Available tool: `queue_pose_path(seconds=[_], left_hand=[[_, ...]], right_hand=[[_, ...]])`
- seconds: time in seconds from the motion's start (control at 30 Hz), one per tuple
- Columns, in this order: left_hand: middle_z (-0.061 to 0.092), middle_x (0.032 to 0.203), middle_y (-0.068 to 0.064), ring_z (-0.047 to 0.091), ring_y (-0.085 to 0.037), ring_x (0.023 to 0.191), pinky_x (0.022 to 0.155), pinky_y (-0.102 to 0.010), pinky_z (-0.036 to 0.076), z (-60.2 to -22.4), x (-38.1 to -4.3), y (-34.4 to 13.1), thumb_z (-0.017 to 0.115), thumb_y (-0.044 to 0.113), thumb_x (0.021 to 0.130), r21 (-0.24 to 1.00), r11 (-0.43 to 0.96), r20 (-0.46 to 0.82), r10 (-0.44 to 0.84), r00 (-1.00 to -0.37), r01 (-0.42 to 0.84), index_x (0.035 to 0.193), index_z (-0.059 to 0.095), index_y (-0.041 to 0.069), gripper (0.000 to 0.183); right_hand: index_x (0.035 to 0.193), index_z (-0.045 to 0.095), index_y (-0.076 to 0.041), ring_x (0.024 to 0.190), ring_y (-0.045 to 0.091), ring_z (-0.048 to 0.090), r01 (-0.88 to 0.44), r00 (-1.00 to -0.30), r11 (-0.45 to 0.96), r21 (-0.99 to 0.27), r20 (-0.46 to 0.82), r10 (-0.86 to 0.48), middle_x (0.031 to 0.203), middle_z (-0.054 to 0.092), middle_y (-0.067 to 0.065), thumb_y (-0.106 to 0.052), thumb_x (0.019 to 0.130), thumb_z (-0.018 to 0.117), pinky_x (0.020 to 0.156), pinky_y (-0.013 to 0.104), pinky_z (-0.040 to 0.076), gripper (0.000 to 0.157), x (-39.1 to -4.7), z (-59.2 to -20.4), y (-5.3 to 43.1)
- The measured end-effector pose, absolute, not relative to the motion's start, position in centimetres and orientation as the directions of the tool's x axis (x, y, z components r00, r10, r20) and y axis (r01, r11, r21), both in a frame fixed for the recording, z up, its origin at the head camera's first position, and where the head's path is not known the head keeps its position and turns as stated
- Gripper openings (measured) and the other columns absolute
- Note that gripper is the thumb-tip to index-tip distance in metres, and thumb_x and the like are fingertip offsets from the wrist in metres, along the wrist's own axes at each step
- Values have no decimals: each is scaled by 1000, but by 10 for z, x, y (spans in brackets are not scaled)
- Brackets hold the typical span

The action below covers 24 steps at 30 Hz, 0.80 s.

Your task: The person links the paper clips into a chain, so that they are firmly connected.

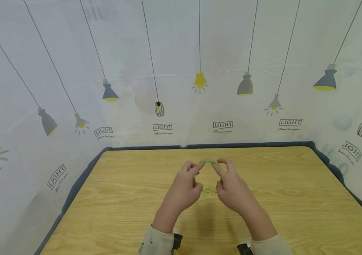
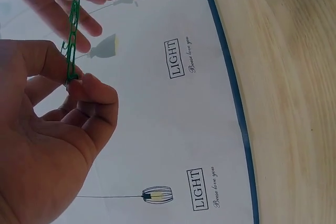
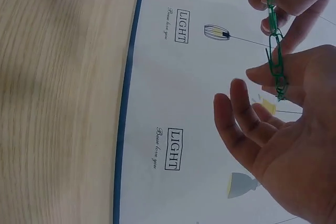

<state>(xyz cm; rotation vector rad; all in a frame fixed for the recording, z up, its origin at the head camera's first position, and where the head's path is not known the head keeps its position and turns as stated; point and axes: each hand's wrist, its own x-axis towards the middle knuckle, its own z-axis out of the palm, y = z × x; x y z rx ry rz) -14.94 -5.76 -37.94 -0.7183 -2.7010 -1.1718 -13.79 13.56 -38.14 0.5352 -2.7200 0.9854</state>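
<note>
A chain of green paper clips (image 1: 209,191) spans the gap between my two hands above the table, with one strand near the index fingers and another near the thumbs in the head view. My left hand (image 1: 183,187) pinches the chain (image 2: 72,66) between thumb and forefinger, its other fingers curled beneath. On the opposite side, my right hand (image 1: 236,191) has its fingers spread and extended, and the chain (image 3: 273,20) lies across its thumb and forefinger area in the right wrist view. Parts of the chain are hidden behind the fingers.
Under the hands lies a wooden table (image 1: 130,198) with a dark blue edge (image 1: 142,147) at the back and sides. A pale sheet (image 1: 181,92) printed with lamps and the word LIGHT rises behind it. Black straps (image 1: 177,241) sit at the sleeves.
</note>
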Motion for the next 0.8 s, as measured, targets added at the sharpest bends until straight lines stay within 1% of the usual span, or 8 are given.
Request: queue_pose_path(seconds=[0.1,0.17,0.23,0.4,0.57,0.63,0.7,0.8], left_hand=[[57,118,-10,39,-3,61,57,-19,41,-379,-148,-56,61,-4,99,621,634,272,377,-885,461,156,54,9,58],[58,116,-9,42,-4,63,57,-19,42,-379,-147,-54,64,-3,99,599,660,277,359,-891,453,156,55,12,59],[58,112,-7,43,-4,63,57,-19,42,-380,-148,-51,66,-2,98,591,678,284,332,-900,437,156,56,17,61],[60,111,-5,39,-4,58,51,-19,37,-386,-151,-49,72,5,93,575,723,284,261,-922,382,154,59,29,66],[62,131,-3,44,-9,55,48,-24,38,-392,-156,-52,76,15,91,604,744,201,203,-958,284,151,60,39,67],[60,140,-4,55,-14,69,51,-27,41,-395,-158,-55,76,17,91,631,731,164,202,-966,260,150,60,40,66],[58,147,-5,65,-23,94,57,-30,44,-398,-160,-56,75,17,91,649,721,131,210,-969,244,150,60,39,65],[56,153,-8,59,-34,130,64,-34,46,-403,-164,-59,74,16,92,675,700,98,228,-969,233,150,62,35,62]], right_hand=[[160,44,-1,86,18,62,-344,-938,711,-613,259,-230,166,26,22,0,101,65,57,22,47,62,-137,-381,135],[160,43,-2,107,27,64,-323,-945,697,-641,253,-205,167,21,21,-3,99,71,63,24,50,67,-137,-381,134],[161,43,-4,118,34,62,-299,-953,686,-663,243,-180,169,18,20,-3,98,73,66,26,52,70,-137,-382,134],[160,45,-6,135,44,51,-225,-974,669,-708,186,-130,172,14,19,1,94,73,69,31,54,72,-138,-382,133],[157,51,-5,138,47,46,-210,-978,676,-707,142,-154,172,16,20,2,91,75,83,41,58,71,-139,-383,134],[156,52,-5,139,47,44,-201,-979,682,-703,118,-168,172,16,20,1,90,75,84,43,57,70,-140,-385,135],[156,53,-7,141,47,43,-190,-979,689,-699,87,-182,173,16,21,0,90,75,84,44,57,70,-141,-387,137],[156,54,-10,144,49,41,-187,-977,707,-682,51,-209,173,17,22,-3,91,76,89,51,59,68,-143,-390,139]])
